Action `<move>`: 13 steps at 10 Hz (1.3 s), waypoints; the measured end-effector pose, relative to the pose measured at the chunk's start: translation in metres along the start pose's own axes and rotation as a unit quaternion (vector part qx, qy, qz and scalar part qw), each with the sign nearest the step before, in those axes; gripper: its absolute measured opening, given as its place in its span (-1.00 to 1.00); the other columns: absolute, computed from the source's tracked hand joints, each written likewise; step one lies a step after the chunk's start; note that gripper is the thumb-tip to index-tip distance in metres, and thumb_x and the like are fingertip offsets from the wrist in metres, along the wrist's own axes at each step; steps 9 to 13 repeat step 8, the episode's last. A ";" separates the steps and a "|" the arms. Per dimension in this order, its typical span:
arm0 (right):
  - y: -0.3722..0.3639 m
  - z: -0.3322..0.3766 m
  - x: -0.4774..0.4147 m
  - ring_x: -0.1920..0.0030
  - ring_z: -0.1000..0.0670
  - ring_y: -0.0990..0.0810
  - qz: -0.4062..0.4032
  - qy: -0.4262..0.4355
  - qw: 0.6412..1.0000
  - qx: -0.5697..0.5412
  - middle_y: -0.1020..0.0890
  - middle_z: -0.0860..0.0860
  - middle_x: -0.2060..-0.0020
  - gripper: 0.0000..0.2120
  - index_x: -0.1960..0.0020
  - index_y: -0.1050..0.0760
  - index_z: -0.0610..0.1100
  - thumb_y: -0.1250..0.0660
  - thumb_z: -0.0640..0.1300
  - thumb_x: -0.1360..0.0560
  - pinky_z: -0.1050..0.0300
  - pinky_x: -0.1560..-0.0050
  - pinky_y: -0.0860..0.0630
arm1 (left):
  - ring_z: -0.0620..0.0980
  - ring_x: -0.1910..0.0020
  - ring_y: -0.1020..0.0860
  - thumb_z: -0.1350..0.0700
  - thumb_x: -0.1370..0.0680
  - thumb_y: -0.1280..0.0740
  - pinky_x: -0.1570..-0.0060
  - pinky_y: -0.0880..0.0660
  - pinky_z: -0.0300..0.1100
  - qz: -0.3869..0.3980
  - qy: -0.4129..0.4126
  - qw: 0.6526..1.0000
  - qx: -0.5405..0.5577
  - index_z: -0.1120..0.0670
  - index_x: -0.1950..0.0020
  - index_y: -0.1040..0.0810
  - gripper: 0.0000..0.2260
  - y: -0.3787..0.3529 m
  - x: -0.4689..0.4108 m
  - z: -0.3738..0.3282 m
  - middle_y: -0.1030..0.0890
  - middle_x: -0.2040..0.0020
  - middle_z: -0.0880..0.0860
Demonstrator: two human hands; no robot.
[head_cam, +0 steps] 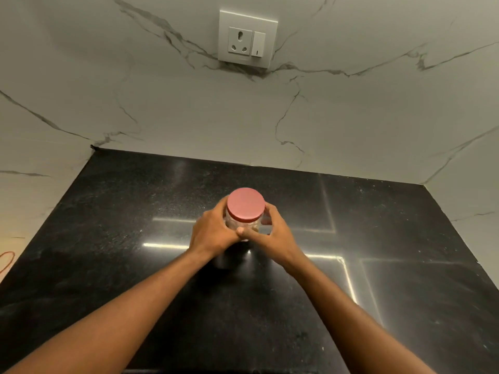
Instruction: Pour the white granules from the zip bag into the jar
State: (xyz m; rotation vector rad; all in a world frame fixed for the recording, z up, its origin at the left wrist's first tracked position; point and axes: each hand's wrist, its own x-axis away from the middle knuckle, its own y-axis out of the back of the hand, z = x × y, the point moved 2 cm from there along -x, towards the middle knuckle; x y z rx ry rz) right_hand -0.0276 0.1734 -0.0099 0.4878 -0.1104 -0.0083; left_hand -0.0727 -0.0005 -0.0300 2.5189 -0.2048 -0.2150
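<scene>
The left hand and right hand are both gripping the jar, which is standing on the black table. Its pink lid is sitting on top (no zip bag is showing), so the pouring is either not started or all done

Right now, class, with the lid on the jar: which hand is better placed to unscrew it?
Right, probably. The left hand wraps closely round the jar and steadies it. The right hand holds more loosely, its fingers beside the pink lid.
</scene>
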 end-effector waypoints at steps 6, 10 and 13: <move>-0.067 0.032 -0.099 -0.30 0.09 -0.54 0.056 -0.054 0.991 -0.109 -0.52 0.06 -0.37 -0.28 -0.59 -0.23 -0.04 -0.49 -0.02 -0.54 0.03 -0.40 -0.49 | -0.02 -0.31 -0.57 -0.11 -0.32 -0.67 -0.24 -0.45 -0.19 0.039 0.070 0.996 0.043 -0.05 -0.59 -0.29 -0.06 0.054 -0.082 0.065 -0.58 -0.40 0.02; -0.063 0.040 -0.079 -0.62 -0.08 -0.23 -0.043 -0.016 0.995 0.089 -0.23 -0.07 -0.64 -0.25 -0.68 -0.08 -0.09 -0.36 0.05 -0.63 -0.09 -0.59 -0.23 | 0.13 -0.66 -0.20 -0.12 -0.46 -0.61 -0.60 -0.23 0.13 0.027 0.076 0.997 -0.017 0.04 -0.73 -0.02 0.04 0.068 -0.059 0.049 -0.19 -0.70 0.12; -0.063 0.040 -0.079 -0.62 -0.08 -0.23 -0.043 -0.016 0.995 0.089 -0.23 -0.07 -0.64 -0.25 -0.68 -0.08 -0.09 -0.36 0.05 -0.63 -0.09 -0.59 -0.23 | 0.13 -0.66 -0.20 -0.12 -0.46 -0.61 -0.60 -0.23 0.13 0.027 0.076 0.997 -0.017 0.04 -0.73 -0.02 0.04 0.068 -0.059 0.049 -0.19 -0.70 0.12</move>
